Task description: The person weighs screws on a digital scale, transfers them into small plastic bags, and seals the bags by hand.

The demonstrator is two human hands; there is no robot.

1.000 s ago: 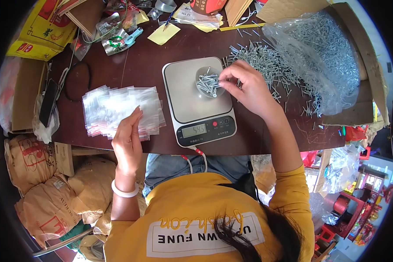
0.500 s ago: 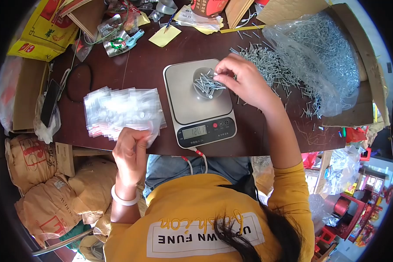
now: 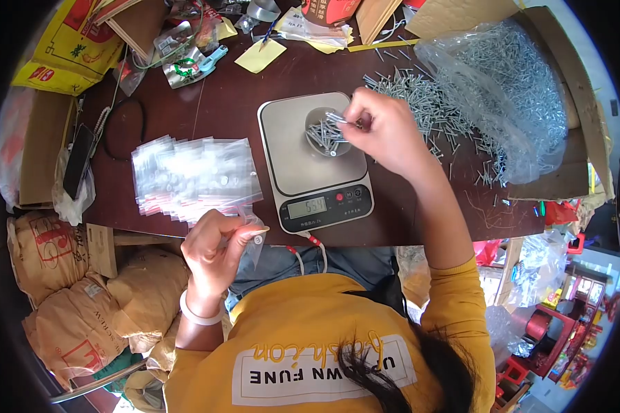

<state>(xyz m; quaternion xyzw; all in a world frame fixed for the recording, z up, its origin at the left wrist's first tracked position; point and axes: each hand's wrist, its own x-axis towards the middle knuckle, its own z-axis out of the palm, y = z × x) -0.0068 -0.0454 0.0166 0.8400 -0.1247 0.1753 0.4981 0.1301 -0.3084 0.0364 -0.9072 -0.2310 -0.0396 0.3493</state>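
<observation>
My left hand (image 3: 212,249) pinches a small clear plastic bag (image 3: 256,249) at the table's front edge, just below a fanned stack of similar bags (image 3: 193,172). My right hand (image 3: 384,134) is closed around a few silver screws (image 3: 335,118), whose ends stick out over a small clear cup (image 3: 314,147). More screws (image 3: 326,137) lie inside that cup. It stands on the steel plate of a digital kitchen scale (image 3: 297,172), whose display is lit and seems to read in the sixties.
A loose heap of screws (image 3: 427,110) spreads at the right, beside an open cardboard box (image 3: 585,117) lined with a plastic bag of screws (image 3: 503,89). Yellow notes (image 3: 260,58), a phone (image 3: 80,162) and a yellow carton (image 3: 65,48) lie around the table's back and left.
My right hand has closed on screws at the cup and lifted slightly; the scale's reading has dropped from about 120. My left hand has drawn a bag off the stack towards me.
</observation>
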